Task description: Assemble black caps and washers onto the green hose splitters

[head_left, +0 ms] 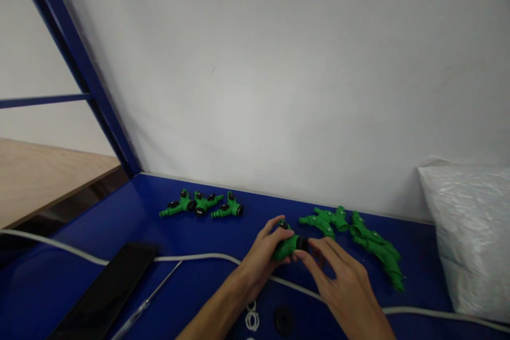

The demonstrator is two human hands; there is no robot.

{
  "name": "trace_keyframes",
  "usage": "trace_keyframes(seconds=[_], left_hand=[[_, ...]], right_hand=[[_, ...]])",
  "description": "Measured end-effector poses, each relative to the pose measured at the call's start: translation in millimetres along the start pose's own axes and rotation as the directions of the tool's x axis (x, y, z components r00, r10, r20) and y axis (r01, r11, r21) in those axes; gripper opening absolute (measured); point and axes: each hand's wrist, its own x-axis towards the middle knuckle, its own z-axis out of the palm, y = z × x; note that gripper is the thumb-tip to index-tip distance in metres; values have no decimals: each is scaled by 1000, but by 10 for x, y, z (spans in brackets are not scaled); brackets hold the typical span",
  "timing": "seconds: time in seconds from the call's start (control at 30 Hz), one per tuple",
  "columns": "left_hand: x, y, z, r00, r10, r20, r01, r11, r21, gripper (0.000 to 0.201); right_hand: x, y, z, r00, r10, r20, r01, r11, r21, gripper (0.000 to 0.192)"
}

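Blue tabletop against a plain white wall

A pale white wall fills most of the view from 10 to 2 o'clock, evenly and softly lit, with a few faint marks. A dark blue metal post slants up toward 11 o'clock, and a blue crossbar runs off it toward 9 o'clock. Beyond the post at 9 o'clock lies a light wooden surface. The glossy blue tabletop spans the lower part, meeting the wall along a thin pale edge.
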Motion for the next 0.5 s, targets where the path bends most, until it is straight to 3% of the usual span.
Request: trace_keyframes(seconds=[0.17, 0.3, 0.5], left_hand=[[-30, 22, -14, 998, -11, 56, 16, 996, -92, 51], [-13, 31, -39, 996, 0, 88, 9, 995, -99, 53], [-28, 57, -52, 995, 11, 96, -9, 1000, -19, 57]], right_hand=[[54, -80, -57, 1000, -8, 4, 7, 997, 77, 32], [76, -136, -73, 998, -45, 47, 40, 994, 105, 28], [49, -125, -47, 999, 12, 50, -18, 993, 119, 20]])
